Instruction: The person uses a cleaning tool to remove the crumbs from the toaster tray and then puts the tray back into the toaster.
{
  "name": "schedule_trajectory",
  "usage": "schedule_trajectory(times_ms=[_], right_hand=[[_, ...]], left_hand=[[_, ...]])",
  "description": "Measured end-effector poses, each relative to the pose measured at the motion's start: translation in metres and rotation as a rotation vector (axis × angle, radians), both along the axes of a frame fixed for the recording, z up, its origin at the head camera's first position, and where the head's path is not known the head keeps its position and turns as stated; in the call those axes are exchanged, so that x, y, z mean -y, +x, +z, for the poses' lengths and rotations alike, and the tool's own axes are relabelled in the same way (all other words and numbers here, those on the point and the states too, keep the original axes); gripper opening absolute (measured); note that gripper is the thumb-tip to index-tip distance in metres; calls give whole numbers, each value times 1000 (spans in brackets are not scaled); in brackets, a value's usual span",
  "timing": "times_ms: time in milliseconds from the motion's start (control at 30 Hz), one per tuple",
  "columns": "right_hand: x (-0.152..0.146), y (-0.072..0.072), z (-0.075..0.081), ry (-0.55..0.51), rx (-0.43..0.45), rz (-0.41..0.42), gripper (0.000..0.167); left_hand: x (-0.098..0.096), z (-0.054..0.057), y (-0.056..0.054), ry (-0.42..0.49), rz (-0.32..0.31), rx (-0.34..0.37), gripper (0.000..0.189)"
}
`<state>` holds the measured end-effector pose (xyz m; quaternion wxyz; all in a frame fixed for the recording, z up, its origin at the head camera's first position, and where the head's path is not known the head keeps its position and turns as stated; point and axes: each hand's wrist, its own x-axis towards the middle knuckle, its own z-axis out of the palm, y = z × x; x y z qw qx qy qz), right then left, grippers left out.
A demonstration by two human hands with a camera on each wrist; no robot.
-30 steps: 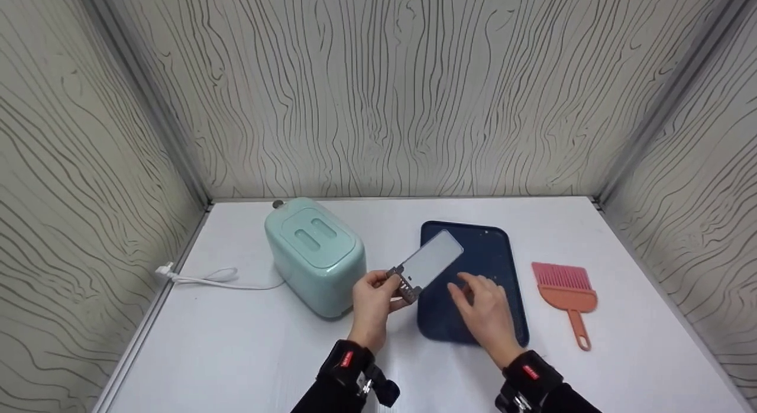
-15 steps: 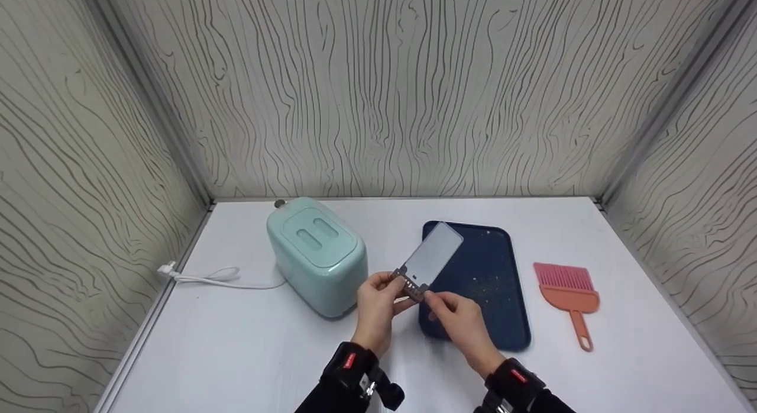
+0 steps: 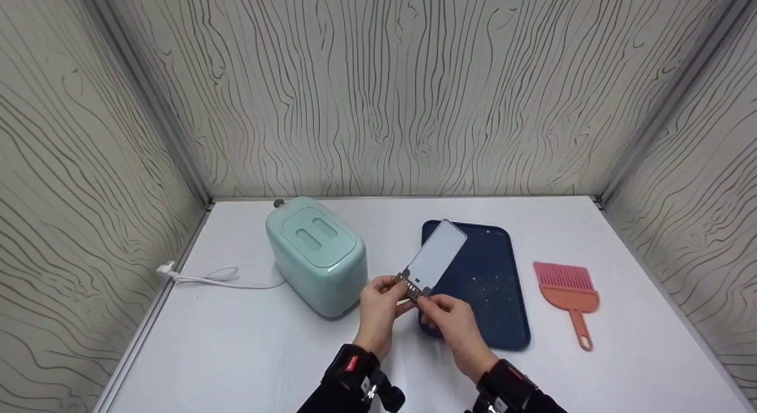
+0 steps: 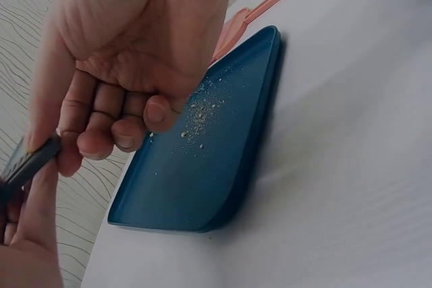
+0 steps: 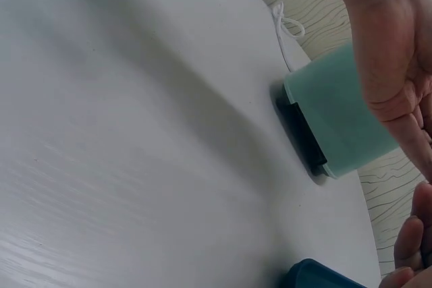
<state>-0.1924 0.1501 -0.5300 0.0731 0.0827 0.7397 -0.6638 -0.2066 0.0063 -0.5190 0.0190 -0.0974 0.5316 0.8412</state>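
Observation:
In the head view my left hand [image 3: 378, 312] pinches the dark slotted end [image 3: 412, 286] of a flat, pale toaster crumb tray [image 3: 439, 253]. My right hand [image 3: 456, 324] pinches the near right corner of that same end. The pale panel slants up and away, over the left part of a dark blue serving tray [image 3: 497, 324]. Crumbs [image 4: 199, 116] lie scattered on the blue tray. In the left wrist view only the crumb tray's dark edge [image 4: 30, 166] shows between fingers. Fingers hide most of the grip in the right wrist view.
A mint-green toaster [image 3: 319, 253] with a lid stands left of the hands, its white cord and plug [image 3: 195, 279] trailing left. An orange-handled brush [image 3: 569, 297] with pink bristles lies right of the blue tray. Patterned walls [image 3: 378, 105] surround the white table [image 3: 236, 354].
My right hand has come left from above the blue tray and taken hold of the crumb tray's dark end. The crumb tray has turned slightly more upright in view; the left hand keeps its grip.

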Motion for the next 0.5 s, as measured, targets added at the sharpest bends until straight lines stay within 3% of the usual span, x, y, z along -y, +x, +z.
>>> schedule_trajectory(times_ms=[133, 333, 500], right_hand=[[1, 0, -1, -32, 19, -8, 27], [0, 0, -2, -104, 49, -47, 25], [-3, 0, -2, -149, 58, -80, 24]], left_hand=[[-1, 0, 0, -48, 16, -7, 17], [1, -2, 1, -281, 23, -6, 14], [2, -5, 3, -415, -10, -11, 15]])
